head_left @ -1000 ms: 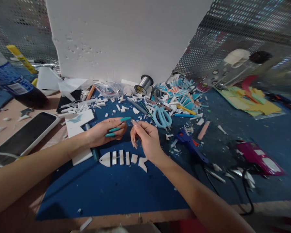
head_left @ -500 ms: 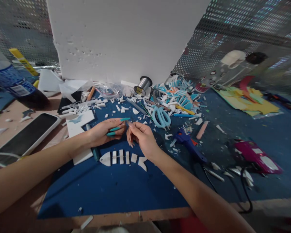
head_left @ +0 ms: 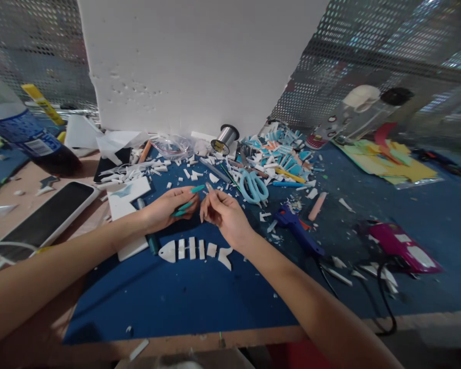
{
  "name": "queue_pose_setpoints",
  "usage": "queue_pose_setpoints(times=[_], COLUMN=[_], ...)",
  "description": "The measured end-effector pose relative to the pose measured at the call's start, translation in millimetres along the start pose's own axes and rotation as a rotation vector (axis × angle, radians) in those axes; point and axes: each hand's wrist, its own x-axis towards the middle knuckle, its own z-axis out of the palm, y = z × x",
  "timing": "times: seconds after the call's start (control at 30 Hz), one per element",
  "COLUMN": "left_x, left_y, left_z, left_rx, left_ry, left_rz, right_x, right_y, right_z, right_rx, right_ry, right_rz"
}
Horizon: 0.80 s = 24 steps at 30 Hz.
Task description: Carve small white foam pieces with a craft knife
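My left hand point(head_left: 169, 207) and my right hand point(head_left: 223, 212) meet fingertip to fingertip over the blue mat point(head_left: 184, 297). Both are pinched closed on something too thin to make out between them. My left hand's long nails are teal. Just below the hands lies a white foam fish skeleton point(head_left: 194, 251) made of separate pieces. A white foam slab point(head_left: 126, 205) lies under my left wrist.
Light blue scissors point(head_left: 253, 185), a blue glue gun point(head_left: 297, 230), a wire spool point(head_left: 225, 137), foam scraps, a phone point(head_left: 46, 218), a bottle point(head_left: 26, 138), a magenta tool point(head_left: 401, 248) with a cord, and coloured paper point(head_left: 392, 161) surround the mat. A large white foam board point(head_left: 200, 61) stands behind.
My right hand has shifted slightly left, closer to my left hand's fingertips. The view has tilted a little. The fish pieces have not moved.
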Motion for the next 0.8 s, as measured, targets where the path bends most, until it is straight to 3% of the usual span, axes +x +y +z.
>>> queue_pose_setpoints(times=[0.17,0.43,0.8], left_x=[0.0,-0.1,-0.7], left_y=[0.2,0.7,2.4], left_z=[-0.4,-1.5,-0.2], left_rx=[0.002,-0.017,-0.059], left_ry=[-0.008,-0.025,-0.035], left_rz=[0.032,0.066,0.045], right_x=[1.4,-3.0,-7.5], right_y=[-8.3,-1.5,-3.5], right_z=[-2.5,0.7,2.5], right_rx=[0.065,-0.189,-0.266], right_ry=[0.017,0.108,0.062], right_rz=[-0.139,-0.211,-0.249])
